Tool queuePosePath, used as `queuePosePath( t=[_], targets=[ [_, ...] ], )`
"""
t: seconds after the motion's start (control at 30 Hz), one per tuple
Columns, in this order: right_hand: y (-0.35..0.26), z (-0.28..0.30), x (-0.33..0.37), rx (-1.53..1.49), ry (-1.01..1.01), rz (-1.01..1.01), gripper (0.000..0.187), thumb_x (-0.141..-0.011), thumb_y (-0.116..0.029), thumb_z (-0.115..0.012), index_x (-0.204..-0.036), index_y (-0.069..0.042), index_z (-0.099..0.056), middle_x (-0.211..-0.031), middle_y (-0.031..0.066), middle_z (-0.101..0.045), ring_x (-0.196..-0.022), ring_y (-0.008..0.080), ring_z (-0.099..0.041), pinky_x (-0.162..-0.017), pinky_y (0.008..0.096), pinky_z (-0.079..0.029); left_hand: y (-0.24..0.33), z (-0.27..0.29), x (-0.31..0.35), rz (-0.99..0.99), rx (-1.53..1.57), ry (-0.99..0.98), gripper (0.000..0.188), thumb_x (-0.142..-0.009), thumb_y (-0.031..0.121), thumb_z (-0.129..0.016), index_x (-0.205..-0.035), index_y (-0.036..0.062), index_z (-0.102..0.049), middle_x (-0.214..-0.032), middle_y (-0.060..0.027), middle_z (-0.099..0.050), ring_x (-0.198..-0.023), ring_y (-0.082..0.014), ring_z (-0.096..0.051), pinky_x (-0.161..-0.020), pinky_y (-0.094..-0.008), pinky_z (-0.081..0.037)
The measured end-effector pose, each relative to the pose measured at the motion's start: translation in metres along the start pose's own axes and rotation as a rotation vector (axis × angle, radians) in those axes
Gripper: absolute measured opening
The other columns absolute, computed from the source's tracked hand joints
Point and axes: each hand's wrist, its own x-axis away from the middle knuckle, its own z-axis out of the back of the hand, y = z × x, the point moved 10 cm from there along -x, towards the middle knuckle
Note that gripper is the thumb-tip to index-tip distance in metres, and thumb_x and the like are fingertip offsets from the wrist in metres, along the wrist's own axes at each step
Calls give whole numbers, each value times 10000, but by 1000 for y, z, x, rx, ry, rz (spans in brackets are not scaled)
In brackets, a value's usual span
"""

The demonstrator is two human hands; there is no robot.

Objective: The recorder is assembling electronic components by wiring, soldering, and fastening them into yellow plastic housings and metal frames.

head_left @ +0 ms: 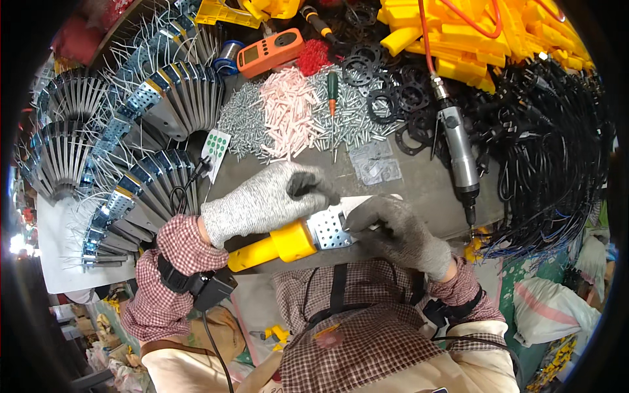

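A tool with a yellow plastic handle and a perforated metal plate lies near the front edge of the grey bench. My left hand, in a grey knit glove, rests over the handle with its dark fingertips on top of the plate. My right hand, in a darker grey glove, grips the plate's flat metal blade from the right side. Both hands hold the same piece between them.
Stacks of finished metal plates fan out at the left. Behind lie piles of screws, pink sleeves, black ring gaskets, yellow handles and black cables. A pneumatic screwdriver hangs at right; an orange meter is at back.
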Motion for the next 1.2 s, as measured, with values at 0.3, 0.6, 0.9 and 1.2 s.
queuePosePath(
  t=[0.3,0.6,0.9,1.2],
  targets=[
    [-12,-1,-6,145,-55,71,258,-858,-85,-723,-1112,-117,-691,-1047,74,-680,-983,283,-660,-872,405,-500,-2,-11,-2,-113,-291,-150,218,-985,167,-619,-1123,6,-671,-1094,-156,-697,-1054,-277,-669,-947,-393,-526],
    [-16,-5,-8,236,-26,27,219,-826,-94,-742,-1036,-123,-688,-980,62,-637,-956,270,-640,-850,400,-485,8,-16,-9,-221,-581,-295,264,-968,228,-624,-1111,11,-669,-1185,-165,-610,-1141,-349,-577,-1002,-450,-468],
    [-16,-9,-9,303,28,56,133,-863,-118,-714,-983,-129,-656,-933,48,-625,-916,270,-639,-804,406,-499,-15,-15,-7,-48,-295,-340,224,-964,202,-640,-1108,33,-674,-1086,-148,-636,-1064,-308,-612,-954,-411,-490],
    [-17,-32,-20,493,-87,14,147,-878,-141,-710,-1014,-94,-677,-985,75,-643,-954,263,-647,-868,421,-505,7,-34,40,-323,-772,229,685,-790,603,-752,-1201,79,-592,-1142,-145,-586,-1208,-337,-545,-1186,-598,-241]
  ],
)
